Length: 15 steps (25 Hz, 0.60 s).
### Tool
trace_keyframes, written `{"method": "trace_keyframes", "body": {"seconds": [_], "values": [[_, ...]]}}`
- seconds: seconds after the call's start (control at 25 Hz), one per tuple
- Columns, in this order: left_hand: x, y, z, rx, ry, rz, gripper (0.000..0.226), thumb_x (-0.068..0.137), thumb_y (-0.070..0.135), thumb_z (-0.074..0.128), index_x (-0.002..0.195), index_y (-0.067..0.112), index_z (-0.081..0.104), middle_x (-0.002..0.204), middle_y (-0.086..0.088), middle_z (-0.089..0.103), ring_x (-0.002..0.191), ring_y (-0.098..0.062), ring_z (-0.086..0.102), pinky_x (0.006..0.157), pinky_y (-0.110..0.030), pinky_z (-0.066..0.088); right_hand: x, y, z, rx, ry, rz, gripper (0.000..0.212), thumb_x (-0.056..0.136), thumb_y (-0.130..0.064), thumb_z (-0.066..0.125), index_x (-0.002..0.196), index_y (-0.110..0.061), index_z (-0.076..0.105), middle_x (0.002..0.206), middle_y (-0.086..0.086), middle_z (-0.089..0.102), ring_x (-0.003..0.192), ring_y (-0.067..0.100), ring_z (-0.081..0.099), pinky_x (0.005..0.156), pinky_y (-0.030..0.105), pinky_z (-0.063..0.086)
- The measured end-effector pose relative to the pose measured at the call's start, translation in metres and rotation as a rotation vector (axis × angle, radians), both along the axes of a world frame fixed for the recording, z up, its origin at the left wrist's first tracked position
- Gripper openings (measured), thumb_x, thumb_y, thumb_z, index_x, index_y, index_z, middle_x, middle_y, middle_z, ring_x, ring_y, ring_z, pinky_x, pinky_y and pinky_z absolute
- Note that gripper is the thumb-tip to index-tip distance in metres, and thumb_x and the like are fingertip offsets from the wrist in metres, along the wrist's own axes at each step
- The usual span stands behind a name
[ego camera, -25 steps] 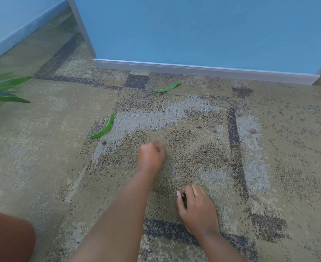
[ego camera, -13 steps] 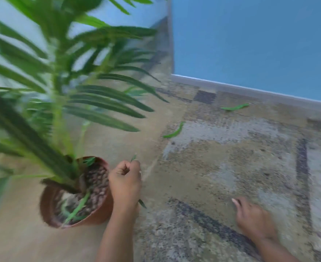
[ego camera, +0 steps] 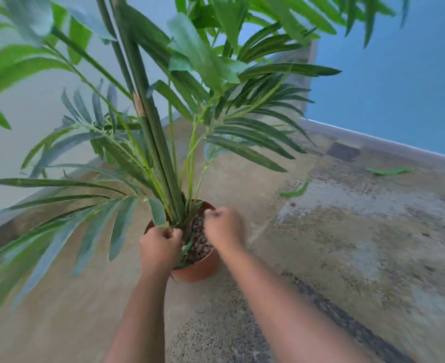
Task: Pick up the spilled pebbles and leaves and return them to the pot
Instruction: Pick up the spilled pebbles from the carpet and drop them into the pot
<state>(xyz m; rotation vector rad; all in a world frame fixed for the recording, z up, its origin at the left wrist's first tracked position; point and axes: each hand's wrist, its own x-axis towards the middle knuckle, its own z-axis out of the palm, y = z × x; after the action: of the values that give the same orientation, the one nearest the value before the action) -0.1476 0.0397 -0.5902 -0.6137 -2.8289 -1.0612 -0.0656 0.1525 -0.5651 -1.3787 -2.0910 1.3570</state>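
A terracotta pot (ego camera: 199,271) with a tall green plant stands on the carpet, filled with brown pebbles (ego camera: 199,239). My left hand (ego camera: 161,247) is a closed fist over the pot's near left rim, and a green leaf (ego camera: 185,252) sticks out from under it onto the pebbles. My right hand (ego camera: 224,229) hovers over the pot's right side with its fingers curled. It is blurred, and what it holds is hidden. Two spilled leaves lie on the carpet to the right, one leaf (ego camera: 294,191) nearer and another leaf (ego camera: 389,171) by the wall. A small pebble (ego camera: 292,204) lies by the nearer one.
Long plant fronds (ego camera: 245,150) spread over the pot and fill the upper left of the view. A blue wall (ego camera: 399,87) with a grey baseboard runs along the right, and a pale wall stands at the left. Patterned carpet (ego camera: 347,258) stretches to the right.
My view swung left from the spill area to the pot. My left hand moved over the pot's rim, and my right hand came off the carpet to the pot's right side.
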Motion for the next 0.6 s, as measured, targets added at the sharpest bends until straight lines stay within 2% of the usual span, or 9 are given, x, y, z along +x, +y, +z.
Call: {"method": "trace_keyframes", "body": {"seconds": [0.08,0.16,0.28,0.32,0.4,0.48,0.6], "values": [[-0.006,0.000,-0.007,-0.033,0.002,-0.013,0.040,0.076,0.013,0.068,0.045,0.009,0.043,0.043,-0.005,0.045,0.052,-0.027,0.044,0.051,-0.032,0.029,-0.024,-0.014,0.010,0.039,-0.057,0.027,0.038,0.091,-0.032,0.051,0.101,0.000,0.069,0.102,0.020,0.071,0.099,0.035,0.066,0.078,0.035,0.053],[-0.011,0.003,-0.013,-0.076,0.025,0.002,0.035,0.077,0.015,0.069,0.049,0.007,0.049,0.049,-0.010,0.051,0.056,-0.029,0.046,0.054,-0.031,0.031,-0.026,-0.012,0.012,0.038,-0.069,0.046,0.042,0.093,-0.036,0.049,0.103,0.000,0.067,0.106,0.021,0.069,0.102,0.037,0.065,0.081,0.036,0.052],[-0.006,0.011,-0.018,-0.100,0.054,0.058,0.028,0.080,0.016,0.066,0.056,0.004,0.061,0.064,-0.022,0.060,0.071,-0.038,0.056,0.062,-0.037,0.044,-0.001,0.009,0.012,0.003,-0.027,0.039,0.037,0.094,-0.033,0.050,0.094,0.000,0.069,0.096,0.021,0.069,0.092,0.035,0.066,0.066,0.029,0.043],[-0.002,0.013,-0.019,-0.100,0.067,0.071,0.026,0.081,0.016,0.065,0.060,0.000,0.065,0.068,-0.025,0.061,0.079,-0.041,0.057,0.068,-0.040,0.047,0.015,0.019,0.010,0.005,-0.003,0.024,0.034,0.093,-0.031,0.052,0.085,-0.002,0.069,0.088,0.019,0.070,0.084,0.032,0.067,0.062,0.026,0.042],[0.008,0.015,-0.020,-0.108,0.084,0.098,0.026,0.083,0.019,0.065,0.070,-0.002,0.072,0.079,-0.028,0.064,0.092,-0.043,0.056,0.078,-0.042,0.049,0.062,0.040,-0.001,-0.034,0.010,-0.039,0.028,0.092,-0.024,0.054,0.077,-0.008,0.070,0.081,0.012,0.072,0.075,0.026,0.069,0.063,0.029,0.053],[0.017,0.015,-0.020,-0.073,0.066,0.170,0.030,0.084,0.027,0.062,0.078,0.000,0.074,0.093,-0.030,0.060,0.103,-0.043,0.051,0.086,-0.044,0.046,0.121,0.059,-0.017,-0.151,-0.006,-0.143,0.018,0.090,-0.013,0.056,0.082,-0.017,0.072,0.090,0.007,0.075,0.077,0.019,0.072,0.073,0.034,0.060],[0.028,0.019,-0.016,0.012,0.055,0.193,0.042,0.075,0.037,0.051,0.077,0.000,0.071,0.097,-0.033,0.054,0.105,-0.044,0.049,0.094,-0.048,0.044,0.208,0.079,-0.047,-0.240,-0.054,-0.356,0.017,0.092,-0.004,0.055,0.098,-0.011,0.070,0.094,0.006,0.073,0.069,0.014,0.072,0.069,0.029,0.061]]}}
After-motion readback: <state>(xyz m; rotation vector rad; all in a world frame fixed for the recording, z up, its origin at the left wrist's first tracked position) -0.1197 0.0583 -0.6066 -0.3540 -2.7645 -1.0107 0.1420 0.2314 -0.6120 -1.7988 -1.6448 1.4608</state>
